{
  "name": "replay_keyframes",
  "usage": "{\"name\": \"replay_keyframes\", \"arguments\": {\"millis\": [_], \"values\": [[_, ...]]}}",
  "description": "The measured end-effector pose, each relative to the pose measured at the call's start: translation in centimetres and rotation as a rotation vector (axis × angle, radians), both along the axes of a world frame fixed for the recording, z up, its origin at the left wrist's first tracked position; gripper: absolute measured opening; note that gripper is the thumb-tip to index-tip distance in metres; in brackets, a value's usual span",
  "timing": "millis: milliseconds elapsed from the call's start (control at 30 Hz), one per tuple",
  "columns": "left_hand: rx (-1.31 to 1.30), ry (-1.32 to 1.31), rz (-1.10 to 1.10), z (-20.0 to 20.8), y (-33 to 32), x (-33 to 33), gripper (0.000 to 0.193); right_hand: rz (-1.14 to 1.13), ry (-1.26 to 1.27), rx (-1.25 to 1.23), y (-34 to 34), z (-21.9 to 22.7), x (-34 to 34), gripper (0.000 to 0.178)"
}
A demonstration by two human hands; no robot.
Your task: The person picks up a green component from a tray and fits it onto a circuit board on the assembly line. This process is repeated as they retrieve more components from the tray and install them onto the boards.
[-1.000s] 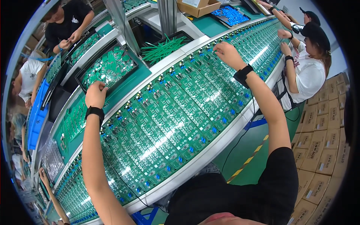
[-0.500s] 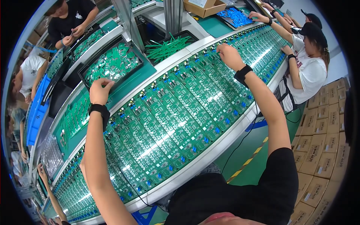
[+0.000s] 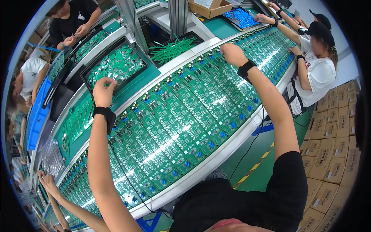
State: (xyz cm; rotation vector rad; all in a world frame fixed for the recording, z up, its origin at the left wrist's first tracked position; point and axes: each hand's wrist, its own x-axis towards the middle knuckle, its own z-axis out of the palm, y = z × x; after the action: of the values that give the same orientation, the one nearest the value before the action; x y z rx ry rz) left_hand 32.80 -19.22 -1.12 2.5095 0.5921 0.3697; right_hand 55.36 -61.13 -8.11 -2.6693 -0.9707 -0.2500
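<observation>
A long row of green circuit boards (image 3: 166,129) lies side by side in front of me, with small upright parts along the far edge and blue parts along the near edge. My left hand (image 3: 103,92) hovers at the near edge of a black tray (image 3: 145,70) heaped with small green board pieces (image 3: 118,63). Its thumb and fingertips are pinched together; whatever is between them is too small to make out. Over the far edge of the row, right of centre, my right hand (image 3: 234,55) is closed with fingertips pointing down. Its fingers hide anything they hold.
Behind the row, a second tray holds thin green strips (image 3: 172,49). Metal posts (image 3: 178,19) rise beside it. Further right are an open cardboard box (image 3: 210,7) and a tray of blue parts (image 3: 241,17). Co-workers' arms reach in at right and lower left. Stacked cartons (image 3: 328,154) line the right.
My right hand has shifted slightly left along the far edge. My left hand has risen a little beside the tray. Another person's forearm has moved out from behind my left arm, toward the lower left.
</observation>
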Motion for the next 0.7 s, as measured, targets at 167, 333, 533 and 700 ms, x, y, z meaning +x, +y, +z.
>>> {"name": "replay_keyframes", "arguments": {"millis": [167,333,533,700], "values": [[-0.151,-0.172,0.049,-0.5,0.2,0.3,0.014,-0.002,0.059,-0.043,-0.1,0.5,0.3,0.011],[-0.322,-0.254,0.070,-0.5,-0.8,0.8,0.013,-0.052,-0.023,-0.145,0.5,0.5,-0.4,0.011],[-0.200,-0.361,0.033,-1.1,-1.3,0.9,0.015,-0.041,-0.092,-0.139,1.7,0.2,-0.2,0.011],[-0.826,-0.278,-0.018,1.8,-9.8,0.3,0.014,-0.007,-0.158,-0.171,1.5,2.8,-2.7,0.008]]}}
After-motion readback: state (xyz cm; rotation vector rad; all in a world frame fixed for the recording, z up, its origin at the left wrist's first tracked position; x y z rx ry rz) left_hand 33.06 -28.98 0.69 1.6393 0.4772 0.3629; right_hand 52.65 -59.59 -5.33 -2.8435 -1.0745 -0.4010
